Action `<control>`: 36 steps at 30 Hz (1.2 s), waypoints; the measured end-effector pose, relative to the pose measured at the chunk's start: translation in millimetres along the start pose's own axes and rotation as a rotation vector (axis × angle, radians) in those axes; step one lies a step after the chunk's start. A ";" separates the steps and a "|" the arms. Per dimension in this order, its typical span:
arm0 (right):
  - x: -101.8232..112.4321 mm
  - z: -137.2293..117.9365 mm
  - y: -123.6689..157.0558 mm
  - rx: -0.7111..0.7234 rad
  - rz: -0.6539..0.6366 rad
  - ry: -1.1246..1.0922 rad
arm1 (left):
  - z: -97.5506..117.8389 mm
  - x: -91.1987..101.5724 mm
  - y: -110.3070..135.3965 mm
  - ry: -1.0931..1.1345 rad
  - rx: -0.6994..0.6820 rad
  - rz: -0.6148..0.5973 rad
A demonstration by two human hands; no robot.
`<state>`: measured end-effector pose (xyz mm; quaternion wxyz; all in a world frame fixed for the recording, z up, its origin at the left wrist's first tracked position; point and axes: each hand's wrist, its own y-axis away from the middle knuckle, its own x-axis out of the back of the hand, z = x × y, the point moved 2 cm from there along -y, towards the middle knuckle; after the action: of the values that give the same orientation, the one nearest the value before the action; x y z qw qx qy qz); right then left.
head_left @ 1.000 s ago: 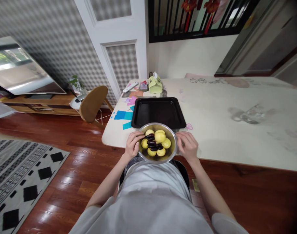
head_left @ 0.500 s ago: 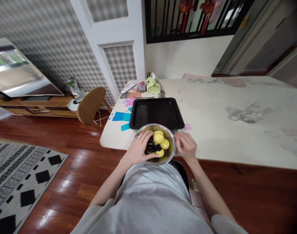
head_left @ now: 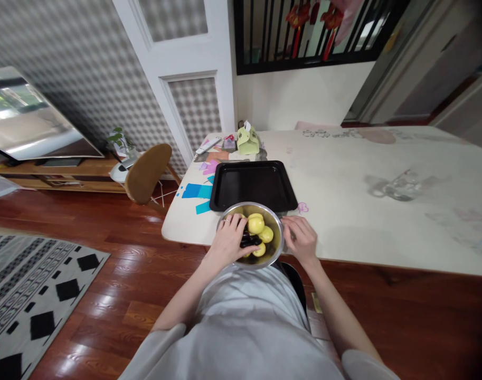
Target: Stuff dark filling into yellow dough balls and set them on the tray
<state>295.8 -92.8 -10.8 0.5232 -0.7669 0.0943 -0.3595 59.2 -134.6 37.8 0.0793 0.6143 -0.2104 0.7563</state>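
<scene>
A round metal bowl [head_left: 278, 237] stands at the table's near edge, against the front of a black baking tray [head_left: 253, 186]. Inside it are several yellow round fruits [head_left: 256, 224] and dark, glossy, elongated pieces [head_left: 250, 240] that look like small eggplants. My left hand [head_left: 228, 243] reaches in over the bowl's left rim, fingers and thumb curled around the dark pieces; its fingertips are partly hidden. At the opposite side, my right hand [head_left: 301, 237] pinches the bowl's right rim with bent fingers.
On the white table [head_left: 343, 211] stand a green tissue box [head_left: 247, 141], a remote control [head_left: 208, 145] and, to the right, a clear glass object [head_left: 401, 187]. A wooden chair [head_left: 149, 174] is at the left end.
My left hand has moved slightly right and closed further over the dark pieces, covering more of them. The right hand stays at the bowl's rim. The view has shifted a little.
</scene>
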 end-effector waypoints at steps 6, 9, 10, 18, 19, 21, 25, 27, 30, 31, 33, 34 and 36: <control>0.1 -0.1 0.3 -0.002 0.000 0.002 | -3.7 0.1 -1.5 0.039 -0.010 0.023; 0.1 0.1 0.9 -0.008 -0.005 0.002 | -4.5 -0.2 -0.9 0.056 -0.015 0.025; 0.1 0.1 1.1 -0.011 -0.004 0.000 | -4.3 0.0 -0.4 0.047 -0.018 0.027; 0.3 -0.7 1.3 -0.033 -0.007 -0.022 | 0.8 3.9 4.6 -0.031 -0.044 0.017; 0.4 -0.6 1.4 -0.034 -0.008 -0.022 | 0.8 3.9 4.9 -0.033 -0.047 0.015; 0.5 -0.1 1.9 -0.038 -0.016 -0.020 | 0.2 3.7 5.4 -0.028 -0.060 0.009; 0.4 1.0 3.7 -0.061 -0.030 -0.027 | -0.9 2.9 6.6 -0.001 -0.092 -0.014; 0.4 1.0 3.9 -0.064 -0.031 -0.025 | -0.7 2.5 6.9 0.008 -0.088 -0.035; 0.6 0.2 3.0 -0.052 -0.024 -0.010 | 1.0 2.3 6.9 0.012 -0.092 -0.058; 0.7 -0.2 2.5 -0.045 -0.018 -0.008 | 1.7 2.5 6.8 0.013 -0.096 -0.061; 0.8 -0.8 1.5 -0.032 -0.008 -0.007 | 2.6 3.4 6.7 0.021 -0.104 -0.064; 0.8 -1.0 1.2 -0.026 -0.004 -0.006 | 2.7 4.1 6.9 0.026 -0.107 -0.064; 0.7 -1.4 0.6 -0.015 0.001 -0.002 | 2.4 5.8 7.7 0.040 -0.109 -0.069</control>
<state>295.6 -94.5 -10.8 0.5176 -0.7711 0.0968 -0.3579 57.1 -143.3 42.0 0.1428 0.6007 -0.2285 0.7527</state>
